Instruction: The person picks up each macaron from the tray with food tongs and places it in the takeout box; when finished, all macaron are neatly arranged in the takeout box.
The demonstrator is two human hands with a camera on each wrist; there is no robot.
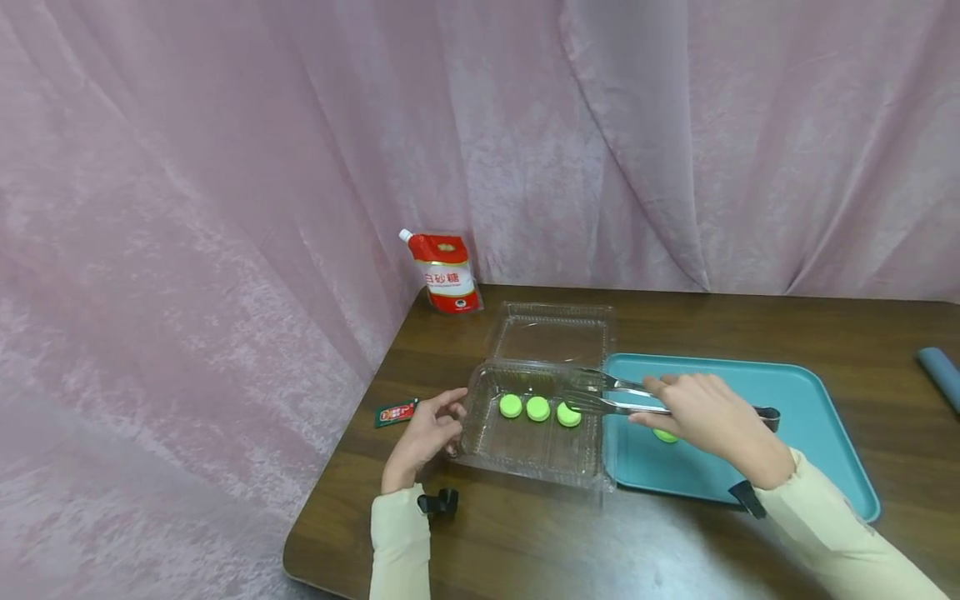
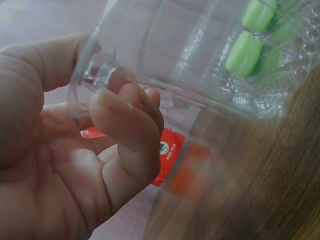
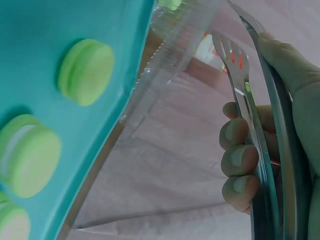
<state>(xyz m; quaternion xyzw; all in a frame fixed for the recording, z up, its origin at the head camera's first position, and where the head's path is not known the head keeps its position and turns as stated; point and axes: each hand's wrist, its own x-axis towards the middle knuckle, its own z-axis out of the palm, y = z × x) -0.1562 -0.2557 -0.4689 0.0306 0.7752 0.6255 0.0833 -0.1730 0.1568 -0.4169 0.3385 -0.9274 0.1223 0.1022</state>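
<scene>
My left hand (image 1: 426, 437) pinches the left edge of a clear plastic clamshell box (image 1: 517, 450), thumb and curled fingers at its rim in the left wrist view. Three green macarons stand in a row inside the box, the middle macaron (image 1: 537, 408) among them. With my right hand (image 1: 712, 417) I grip metal tongs (image 1: 630, 407) with fork-like tips, which reach over the box's right side. Their tips are apart, and the lower one overlaps the rightmost macaron (image 1: 567, 416). More macarons (image 3: 86, 72) lie on the blue tray (image 1: 810, 433), mostly hidden under my right hand in the head view.
The box's lid (image 1: 555, 335) lies folded back behind it. A red and white sugar pouch (image 1: 447, 275) stands at the back left corner. A small red and green packet (image 1: 396, 413) lies left of the box. A blue-grey roll-like object (image 1: 941, 377) is at the far right.
</scene>
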